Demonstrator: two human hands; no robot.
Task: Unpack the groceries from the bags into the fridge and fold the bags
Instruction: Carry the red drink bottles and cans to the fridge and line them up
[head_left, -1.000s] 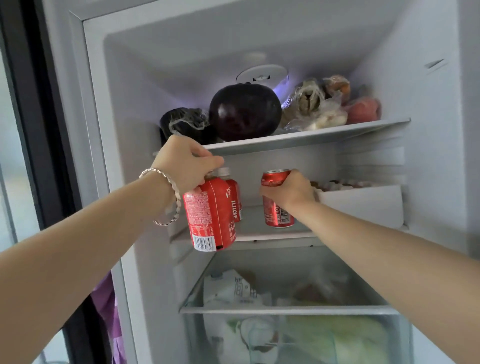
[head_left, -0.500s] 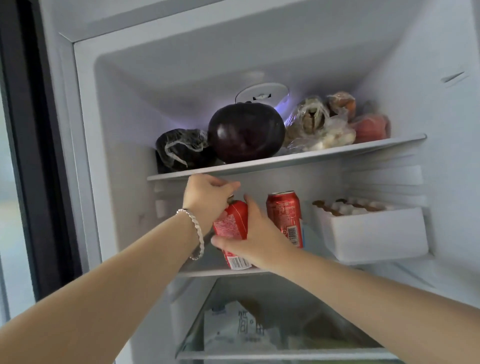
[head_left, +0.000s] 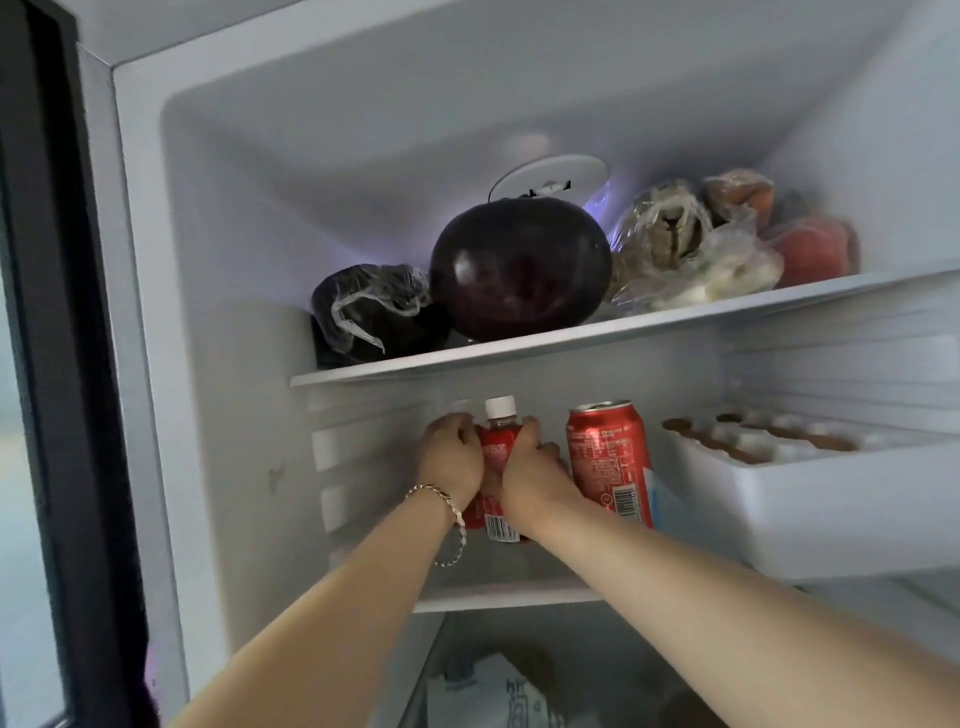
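The fridge (head_left: 218, 260) is filling the frame. Its middle shelf (head_left: 509, 597) is carrying a red can (head_left: 608, 462) at centre. Just left of the can, the left hand (head_left: 452, 457) and right hand (head_left: 530, 467) are clamping an upright red juice bottle (head_left: 496, 447) between them.

No wording is sharp enough to read. The red drink can (head_left: 608, 462) carries small white print and a barcode. The red-labelled bottle (head_left: 497, 439) shows a barcode, equally blurred.
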